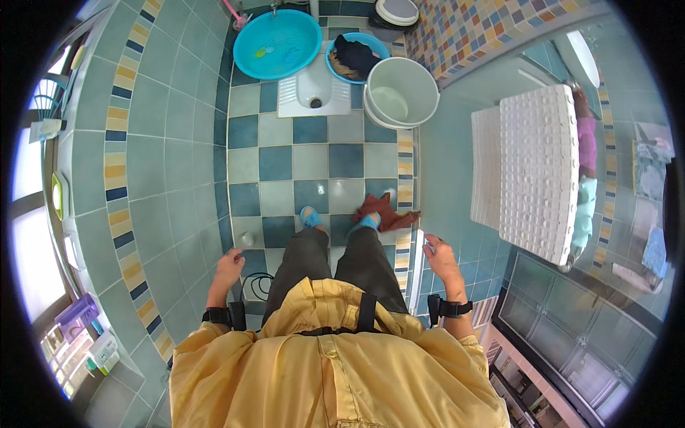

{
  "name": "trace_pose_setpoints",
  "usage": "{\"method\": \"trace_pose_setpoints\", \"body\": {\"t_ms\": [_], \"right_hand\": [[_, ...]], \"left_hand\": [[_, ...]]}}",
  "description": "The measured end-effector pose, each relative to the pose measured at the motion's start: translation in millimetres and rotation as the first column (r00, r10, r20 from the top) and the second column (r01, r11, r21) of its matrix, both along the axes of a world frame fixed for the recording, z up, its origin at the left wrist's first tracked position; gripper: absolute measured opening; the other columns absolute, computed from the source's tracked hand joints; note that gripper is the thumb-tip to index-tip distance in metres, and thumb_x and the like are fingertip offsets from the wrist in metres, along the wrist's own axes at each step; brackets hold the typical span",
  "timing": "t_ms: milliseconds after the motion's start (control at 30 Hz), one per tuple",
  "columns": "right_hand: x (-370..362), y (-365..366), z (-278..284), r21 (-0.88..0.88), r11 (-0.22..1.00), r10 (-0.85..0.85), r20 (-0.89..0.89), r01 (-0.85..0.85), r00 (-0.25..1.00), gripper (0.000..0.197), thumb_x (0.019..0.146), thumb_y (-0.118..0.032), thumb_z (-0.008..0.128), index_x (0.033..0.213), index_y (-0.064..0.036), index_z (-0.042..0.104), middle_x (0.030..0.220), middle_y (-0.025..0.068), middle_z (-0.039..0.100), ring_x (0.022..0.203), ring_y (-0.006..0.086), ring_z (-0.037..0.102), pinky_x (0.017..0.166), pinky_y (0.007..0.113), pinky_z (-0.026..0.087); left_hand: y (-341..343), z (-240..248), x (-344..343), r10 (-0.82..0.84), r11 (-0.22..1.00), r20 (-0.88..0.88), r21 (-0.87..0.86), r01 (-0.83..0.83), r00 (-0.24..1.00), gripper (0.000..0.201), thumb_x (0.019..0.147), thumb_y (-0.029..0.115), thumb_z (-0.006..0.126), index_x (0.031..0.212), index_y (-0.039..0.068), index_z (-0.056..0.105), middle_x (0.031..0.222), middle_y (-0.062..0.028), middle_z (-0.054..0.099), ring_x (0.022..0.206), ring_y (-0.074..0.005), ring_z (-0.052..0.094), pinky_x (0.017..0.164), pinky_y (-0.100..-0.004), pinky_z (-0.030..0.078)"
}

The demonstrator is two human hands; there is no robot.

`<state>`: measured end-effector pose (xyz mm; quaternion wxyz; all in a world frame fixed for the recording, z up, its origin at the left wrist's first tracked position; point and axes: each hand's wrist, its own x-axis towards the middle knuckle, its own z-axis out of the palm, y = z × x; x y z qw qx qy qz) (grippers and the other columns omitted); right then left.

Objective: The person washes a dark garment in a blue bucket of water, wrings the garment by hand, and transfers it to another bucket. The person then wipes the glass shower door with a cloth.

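Observation:
My left hand [230,267] hangs low at my left side, its fingers loosely bent and slightly apart, with nothing in it. On the other side my right hand [440,258] is held out near the edge of the glass partition [449,160], fingers loosely curled and holding nothing visible; I cannot tell whether it touches the edge. A reddish-brown cloth [389,214] lies crumpled on the tiled floor, with my right foot in its blue slipper [369,220] on it. My left slipper [310,217] rests on the tiles beside it.
Ahead are a squat toilet [285,100], a large turquoise basin [246,53] with water, a smaller blue basin [382,48] holding dark clothes, a white bucket [428,93] and a lidded bin [389,21]. A black cable [255,285] lies near my left leg. White textured panels [535,171] hang at right.

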<state>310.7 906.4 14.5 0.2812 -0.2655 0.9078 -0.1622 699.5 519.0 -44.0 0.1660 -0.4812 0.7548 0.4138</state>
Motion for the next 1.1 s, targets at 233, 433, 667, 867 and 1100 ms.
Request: {"method": "trace_pose_setpoints", "body": {"t_ms": [233, 433, 667, 867, 1100], "right_hand": [[-31, -24, -1, 0.152, 0.975, 0.150, 0.079, -0.161, 0.985, 0.029, 0.074, -0.012, 0.059, 0.101, -0.0029, 0.056, 0.088, 0.0198, 0.060, 0.079, 0.0328, 0.059, 0.069, 0.038, 0.047], [-102, -79, 2, 0.132, 0.927, 0.338, 0.109, -0.351, 0.935, 0.030, 0.075, -0.016, 0.058, 0.103, -0.0033, 0.054, 0.091, 0.0201, 0.059, 0.080, 0.0344, 0.058, 0.071, 0.040, 0.046], [-206, -149, -3, 0.024, 0.866, 0.492, 0.140, -0.500, 0.859, 0.032, 0.076, -0.014, 0.056, 0.105, -0.0015, 0.053, 0.099, 0.0201, 0.057, 0.087, 0.0336, 0.057, 0.076, 0.037, 0.046], [-301, -203, 16, 0.137, 0.775, 0.596, 0.167, -0.617, 0.785, 0.033, 0.076, -0.013, 0.056, 0.107, -0.0018, 0.052, 0.104, 0.0199, 0.055, 0.096, 0.0354, 0.052, 0.083, 0.040, 0.042], [-329, -261, 15, 0.171, 0.544, 0.803, 0.180, -0.821, 0.569, 0.033, 0.077, -0.013, 0.055, 0.108, -0.0026, 0.052, 0.104, 0.0200, 0.055, 0.096, 0.0351, 0.052, 0.084, 0.039, 0.042]], "left_hand": [[12, 1, 8, 0.178, 0.984, 0.002, 0.028, -0.178, 0.984, 0.031, 0.077, 0.017, 0.057, 0.105, 0.003, 0.054, 0.085, -0.0146, 0.062, 0.078, -0.0249, 0.060, 0.072, -0.0324, 0.047], [55, 22, 3, 0.273, 0.961, 0.021, -0.039, -0.272, 0.962, 0.031, 0.077, 0.018, 0.057, 0.104, 0.004, 0.055, 0.088, -0.0161, 0.062, 0.079, -0.0277, 0.061, 0.071, -0.0345, 0.047], [139, 20, -8, 0.518, 0.855, 0.162, -0.088, -0.511, 0.840, 0.034, 0.076, 0.022, 0.056, 0.106, 0.005, 0.055, 0.088, -0.0162, 0.062, 0.081, -0.0285, 0.061, 0.072, -0.0347, 0.047], [221, 41, -107, 0.685, 0.726, 0.085, 0.006, -0.688, 0.723, 0.032, 0.078, 0.020, 0.056, 0.107, 0.005, 0.054, 0.087, -0.0178, 0.062, 0.081, -0.0285, 0.061, 0.070, -0.0344, 0.048], [287, 52, -176, 0.845, 0.513, 0.125, 0.086, -0.854, 0.520, 0.034, 0.079, 0.021, 0.055, 0.108, 0.004, 0.053, 0.088, -0.0178, 0.062, 0.082, -0.0283, 0.061, 0.072, -0.0344, 0.047]]}}
